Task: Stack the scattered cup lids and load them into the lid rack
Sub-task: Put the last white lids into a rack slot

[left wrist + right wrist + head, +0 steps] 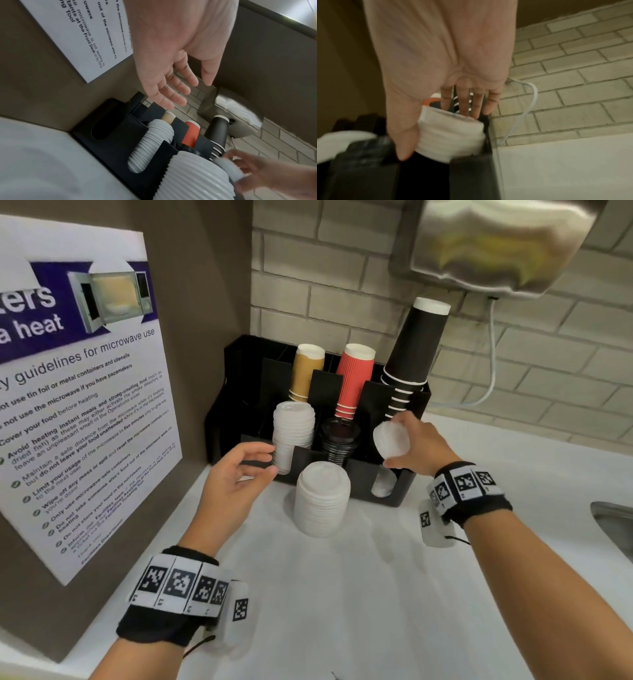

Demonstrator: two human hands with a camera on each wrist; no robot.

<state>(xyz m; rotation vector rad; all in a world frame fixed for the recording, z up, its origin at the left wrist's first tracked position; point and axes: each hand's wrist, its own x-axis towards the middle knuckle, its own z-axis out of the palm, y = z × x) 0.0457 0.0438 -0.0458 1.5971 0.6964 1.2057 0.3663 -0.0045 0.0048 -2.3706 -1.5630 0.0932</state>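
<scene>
My left hand [239, 474] hangs loose and holds nothing, just left of the rack front. On the white bench [376, 594] a tall lid stack [322, 501] stands upright, free, just before the lid rack [394, 494], nearer my left. My right hand [414, 443] clutches a short lid stack [390, 440], tipped on its side, directly above the rightmost front slot [383, 484], which looks nearly empty. Move turns on righting that axis and dropping straight down. Other slots hold white lids [293, 433] and black lids [339, 440]. Black cups [411, 361] crowd close behind my knuckles; likely snag.
</scene>
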